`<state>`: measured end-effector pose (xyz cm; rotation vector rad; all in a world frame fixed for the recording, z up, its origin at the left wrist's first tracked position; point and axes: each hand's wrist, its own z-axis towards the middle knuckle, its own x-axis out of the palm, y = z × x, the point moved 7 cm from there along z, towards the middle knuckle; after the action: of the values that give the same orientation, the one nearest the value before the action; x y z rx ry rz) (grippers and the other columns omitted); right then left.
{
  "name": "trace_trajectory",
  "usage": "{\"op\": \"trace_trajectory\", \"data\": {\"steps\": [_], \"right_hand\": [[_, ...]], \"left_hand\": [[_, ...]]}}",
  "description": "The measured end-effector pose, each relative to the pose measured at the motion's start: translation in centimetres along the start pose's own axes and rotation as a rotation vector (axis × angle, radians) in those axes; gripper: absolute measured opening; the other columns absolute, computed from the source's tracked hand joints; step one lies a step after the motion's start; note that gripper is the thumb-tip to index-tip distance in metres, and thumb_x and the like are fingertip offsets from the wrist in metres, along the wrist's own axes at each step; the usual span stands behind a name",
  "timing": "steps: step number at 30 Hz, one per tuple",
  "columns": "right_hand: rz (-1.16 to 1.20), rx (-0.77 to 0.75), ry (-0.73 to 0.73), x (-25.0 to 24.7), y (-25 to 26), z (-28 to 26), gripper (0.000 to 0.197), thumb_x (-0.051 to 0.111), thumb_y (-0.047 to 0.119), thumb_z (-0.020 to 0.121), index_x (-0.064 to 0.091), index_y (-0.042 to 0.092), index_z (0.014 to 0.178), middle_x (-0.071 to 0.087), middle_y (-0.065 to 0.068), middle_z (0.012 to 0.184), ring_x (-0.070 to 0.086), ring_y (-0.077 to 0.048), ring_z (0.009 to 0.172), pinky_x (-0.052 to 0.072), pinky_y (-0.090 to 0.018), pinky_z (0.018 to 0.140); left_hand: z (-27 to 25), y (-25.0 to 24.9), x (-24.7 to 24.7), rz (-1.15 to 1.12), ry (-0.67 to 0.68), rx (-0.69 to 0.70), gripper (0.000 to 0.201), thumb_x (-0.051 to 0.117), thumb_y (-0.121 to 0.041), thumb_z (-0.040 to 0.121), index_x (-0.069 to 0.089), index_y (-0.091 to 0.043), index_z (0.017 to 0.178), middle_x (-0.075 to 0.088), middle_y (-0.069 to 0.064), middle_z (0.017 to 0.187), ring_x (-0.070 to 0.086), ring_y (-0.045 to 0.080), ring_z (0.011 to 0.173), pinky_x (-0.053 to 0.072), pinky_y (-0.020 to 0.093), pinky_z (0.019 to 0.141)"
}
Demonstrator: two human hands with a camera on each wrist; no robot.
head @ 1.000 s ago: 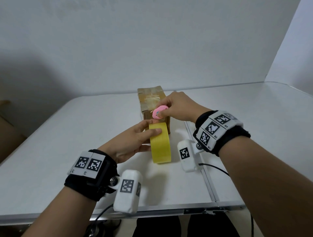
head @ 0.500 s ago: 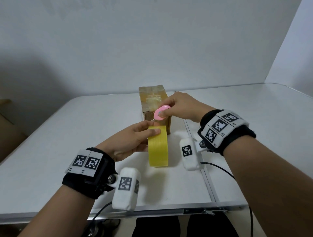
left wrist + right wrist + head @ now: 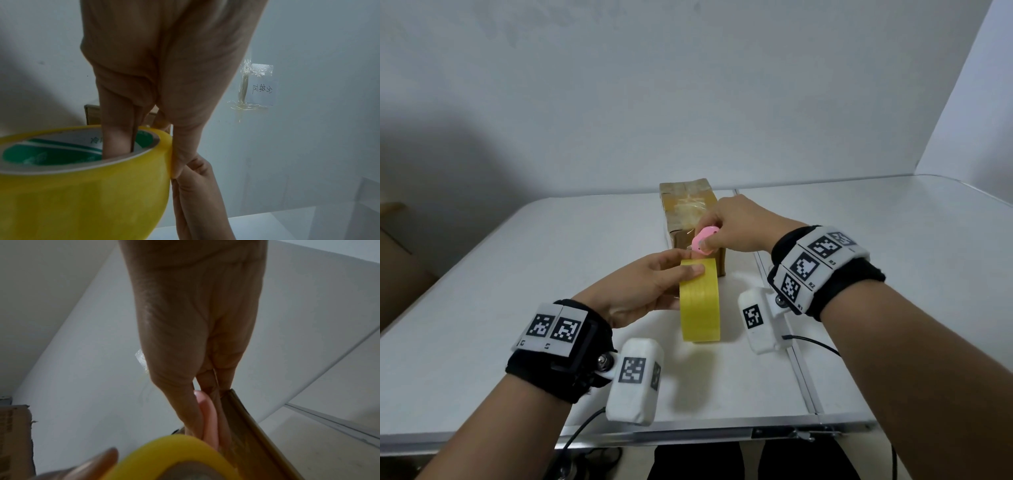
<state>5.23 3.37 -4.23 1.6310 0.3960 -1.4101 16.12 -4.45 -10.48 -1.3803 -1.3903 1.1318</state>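
A yellow roll of tape (image 3: pixel 700 301) stands on edge above the white table (image 3: pixel 551 274), just in front of a small brown cardboard box (image 3: pixel 690 209) whose top is taped over. My left hand (image 3: pixel 654 281) holds the roll, with fingers inside its core (image 3: pixel 115 142) and the thumb pressed on the outer face. My right hand (image 3: pixel 736 226) pinches a small pink cutter (image 3: pixel 703 240) between thumb and fingers, right above the roll's top edge and against the box's near end. The right wrist view has the pink cutter (image 3: pixel 208 417) beside the box (image 3: pixel 246 426) and the tape roll (image 3: pixel 174 449).
A metal seam (image 3: pixel 791 342) runs front to back through the table, right of the box. White walls close in behind and to the right. A paper note (image 3: pixel 261 87) is taped to the wall. A larger cardboard box (image 3: pixel 397 260) stands off the table's left side.
The roll and my left hand have shifted slightly away from me, toward the box. My right hand with the pink cutter has stayed at the box's near end.
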Motion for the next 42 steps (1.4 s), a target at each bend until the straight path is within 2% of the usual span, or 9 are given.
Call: {"op": "trace_trajectory", "data": {"steps": [6, 9, 14, 18, 21, 27, 31, 38, 42], "right_hand": [[-0.086, -0.03, 0.016, 0.4, 0.9, 0.2, 0.023, 0.07, 0.022, 0.082, 0.077, 0.017, 0.103, 0.062, 0.004, 0.088, 0.053, -0.012, 0.084, 0.032, -0.017, 0.055], [-0.134, -0.036, 0.034, 0.4, 1.4, 0.1, 0.024, 0.068, 0.019, 0.084, 0.076, 0.013, 0.106, 0.069, -0.002, 0.097, 0.053, -0.012, 0.085, 0.034, -0.015, 0.055], [-0.174, -0.009, 0.078, 0.3, 1.8, 0.1, 0.024, 0.065, 0.017, 0.086, 0.076, 0.01, 0.106, 0.072, -0.008, 0.108, 0.057, -0.016, 0.086, 0.035, -0.014, 0.055], [-0.244, 0.005, 0.117, 0.3, 1.8, 0.3, 0.02, 0.065, 0.015, 0.082, 0.077, 0.01, 0.098, 0.074, -0.01, 0.105, 0.067, -0.023, 0.098, 0.042, -0.019, 0.058], [-0.271, -0.004, 0.13, 0.4, 2.2, 0.5, 0.02, 0.066, 0.016, 0.083, 0.077, 0.009, 0.098, 0.074, -0.01, 0.103, 0.068, -0.024, 0.1, 0.041, -0.017, 0.055], [-0.324, 0.045, 0.146, 0.6, 1.7, 0.1, 0.017, 0.063, 0.005, 0.079, 0.076, 0.005, 0.09, 0.065, -0.008, 0.085, 0.053, -0.016, 0.068, 0.034, -0.019, 0.048], [-0.267, 0.029, 0.119, 0.6, 1.8, 0.1, 0.022, 0.066, 0.009, 0.081, 0.076, 0.009, 0.101, 0.065, -0.006, 0.096, 0.057, -0.019, 0.084, 0.034, -0.016, 0.05], [-0.056, -0.003, 0.033, -0.6, 1.1, -0.2, 0.015, 0.061, 0.017, 0.081, 0.072, 0.013, 0.09, 0.064, -0.001, 0.084, 0.057, -0.016, 0.075, 0.036, -0.021, 0.056], [0.233, -0.024, -0.171, -3.0, 0.7, -0.7, 0.009, 0.062, 0.019, 0.085, 0.07, 0.018, 0.087, 0.058, 0.007, 0.073, 0.049, -0.005, 0.065, 0.033, -0.019, 0.057]], "left_hand": [[0.2, 0.0, -0.1, -0.022, -0.011, -0.01, 0.034, 0.058, -0.019, 0.094, 0.06, -0.013, 0.128, 0.071, 0.003, 0.106, 0.069, 0.015, 0.088, 0.055, 0.03, 0.088], [0.3, 0.0, -0.2, -0.023, -0.013, -0.016, 0.036, 0.058, -0.02, 0.094, 0.06, -0.012, 0.129, 0.071, 0.004, 0.109, 0.067, 0.017, 0.093, 0.053, 0.033, 0.092], [0.5, 0.0, -0.3, -0.028, -0.006, -0.024, 0.036, 0.059, -0.02, 0.094, 0.061, -0.012, 0.129, 0.072, 0.002, 0.103, 0.07, 0.012, 0.082, 0.057, 0.028, 0.083], [0.3, -0.1, -0.5, -0.036, -0.013, -0.026, 0.033, 0.057, -0.017, 0.095, 0.062, -0.012, 0.127, 0.073, -0.001, 0.094, 0.071, 0.007, 0.073, 0.058, 0.02, 0.066], [0.1, -0.1, -0.6, -0.034, -0.007, -0.026, 0.033, 0.057, -0.018, 0.095, 0.062, -0.013, 0.126, 0.073, 0.0, 0.097, 0.071, 0.008, 0.075, 0.058, 0.02, 0.069], [-0.2, 0.1, -1.1, -0.019, 0.008, -0.048, 0.031, 0.058, -0.018, 0.094, 0.062, -0.01, 0.124, 0.071, 0.001, 0.096, 0.068, 0.009, 0.075, 0.058, 0.021, 0.074], [-0.7, 0.4, -2.1, -0.014, -0.006, -0.055, 0.037, 0.06, -0.018, 0.092, 0.061, -0.008, 0.127, 0.071, 0.002, 0.1, 0.067, 0.011, 0.08, 0.057, 0.021, 0.075], [-1.5, -0.3, -6.3, 0.0, -0.166, -0.019, 0.034, 0.063, -0.015, 0.091, 0.065, -0.011, 0.124, 0.072, 0.011, 0.118, 0.069, 0.016, 0.094, 0.057, 0.024, 0.086], [-1.6, -1.0, -8.5, 0.028, -0.268, 0.023, 0.032, 0.065, -0.014, 0.09, 0.064, -0.01, 0.122, 0.074, 0.01, 0.114, 0.073, 0.012, 0.086, 0.058, 0.02, 0.074]]}}
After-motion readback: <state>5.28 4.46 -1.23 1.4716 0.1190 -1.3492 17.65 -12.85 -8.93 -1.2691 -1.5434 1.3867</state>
